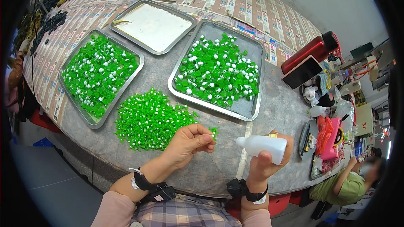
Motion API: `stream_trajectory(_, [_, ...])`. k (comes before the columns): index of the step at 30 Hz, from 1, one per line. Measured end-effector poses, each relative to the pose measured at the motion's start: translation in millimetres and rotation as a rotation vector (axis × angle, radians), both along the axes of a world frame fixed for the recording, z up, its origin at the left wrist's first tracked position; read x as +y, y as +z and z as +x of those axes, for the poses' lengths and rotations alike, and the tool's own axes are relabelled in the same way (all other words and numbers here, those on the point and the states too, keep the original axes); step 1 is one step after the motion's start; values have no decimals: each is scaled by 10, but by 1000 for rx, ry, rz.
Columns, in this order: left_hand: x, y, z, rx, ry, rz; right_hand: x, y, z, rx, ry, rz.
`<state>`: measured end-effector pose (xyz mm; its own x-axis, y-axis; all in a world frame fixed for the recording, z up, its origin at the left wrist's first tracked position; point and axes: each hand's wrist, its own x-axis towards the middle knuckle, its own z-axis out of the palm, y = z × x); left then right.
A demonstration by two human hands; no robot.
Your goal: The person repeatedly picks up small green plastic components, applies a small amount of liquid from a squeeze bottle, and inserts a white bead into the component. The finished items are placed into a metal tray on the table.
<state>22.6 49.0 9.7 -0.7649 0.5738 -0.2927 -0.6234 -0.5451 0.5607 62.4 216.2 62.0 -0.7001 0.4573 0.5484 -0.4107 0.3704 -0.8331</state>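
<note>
My left hand (190,142) is closed in a pinch on a small green plastic piece (214,132) with a pale spot on it. My right hand (269,159) wraps round a white squeeze bottle (263,146), tilted on its side with its narrow nozzle facing the left hand, a small gap between. Left of my left hand, a loose pile of small green and white pieces (147,120) lies directly on the table. Beyond my hands, a metal tray (253,111) carries larger green pieces with white, eye-like balls. Another metal tray (96,122) at left is heaped with similar pieces.
A third tray (153,27) with a white lining stands behind. At right are a red bottle (307,54), a phone (301,72) leaning against it, and a pink holder (332,138) among clutter. A person in a green top (343,187) sits at the far right.
</note>
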Motion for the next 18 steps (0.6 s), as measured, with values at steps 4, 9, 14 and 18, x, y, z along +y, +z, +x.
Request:
stream_trajectory(4, [-3,4,1,-5,-9,-4,5,-24,-5,-17,20,48])
stream_trajectory(9, [7,-6,-3,42,17,-31,-96,45,-51,-46,-148,70])
stream_trajectory(14, [24,-2,24,208,157,-130,-55,43,-14,-70,-104,32])
stream_trajectory(18, [34,1,28,245,194,-171,-86,66,-22,-105,-66,41])
